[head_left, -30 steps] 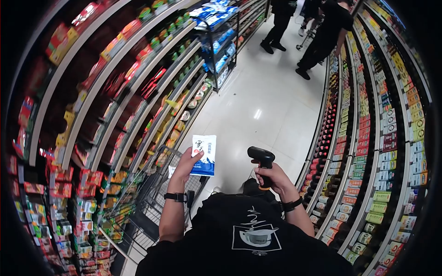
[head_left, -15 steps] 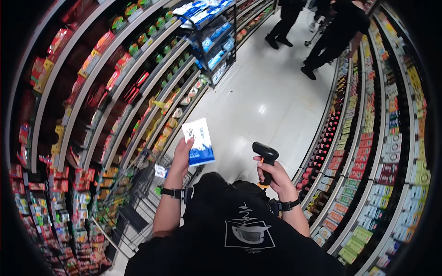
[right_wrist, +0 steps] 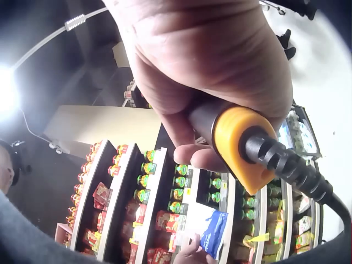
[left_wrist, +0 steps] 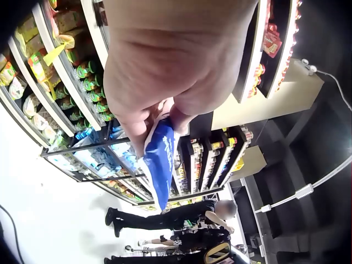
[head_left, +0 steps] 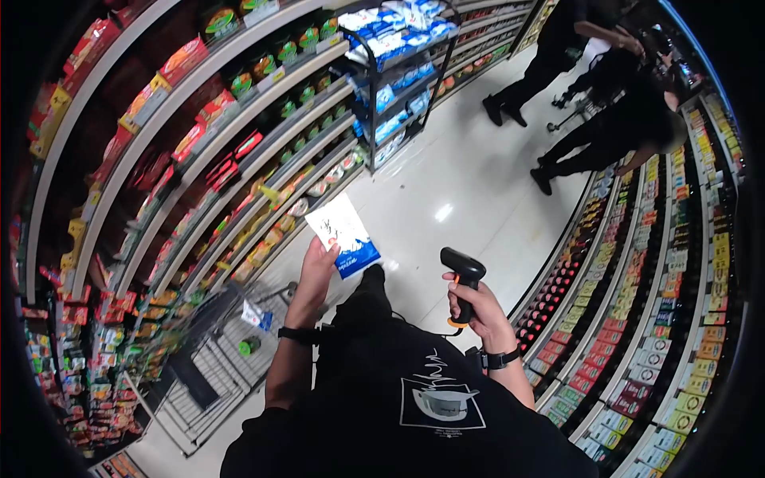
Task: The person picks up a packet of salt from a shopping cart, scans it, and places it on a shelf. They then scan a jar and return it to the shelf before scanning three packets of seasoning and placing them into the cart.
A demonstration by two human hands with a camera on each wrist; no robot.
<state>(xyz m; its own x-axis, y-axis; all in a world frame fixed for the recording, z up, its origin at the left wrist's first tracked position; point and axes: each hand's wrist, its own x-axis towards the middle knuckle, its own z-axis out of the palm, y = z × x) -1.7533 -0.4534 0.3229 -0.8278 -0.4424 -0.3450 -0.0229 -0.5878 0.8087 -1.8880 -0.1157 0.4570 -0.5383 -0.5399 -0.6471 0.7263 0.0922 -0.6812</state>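
Note:
A white and blue packet (head_left: 346, 237) is pinched by its left edge in my left hand (head_left: 315, 271), thumb on its printed face. From the left wrist, the blue part of the packet (left_wrist: 160, 159) shows below the fingers of the hand (left_wrist: 170, 71). My right hand (head_left: 480, 311) grips the handle of a black handheld scanner (head_left: 464, 271) with an orange base. The right wrist view shows the hand (right_wrist: 209, 71) curled round that handle, its orange end (right_wrist: 242, 143) and a thick black cable (right_wrist: 291, 170).
A wire cart (head_left: 215, 382) at lower left holds a small packet (head_left: 256, 315) and a green-topped item (head_left: 249, 346). Stocked shelves line both sides of the aisle. A black rack (head_left: 372, 103) of blue packets stands ahead on the left. People in dark clothes stand further up the aisle.
The packet has moved slightly down, then tilted further. The view has turned, so the cart shows more fully and the rack and people sit further right. The right hand keeps its grip on the scanner.

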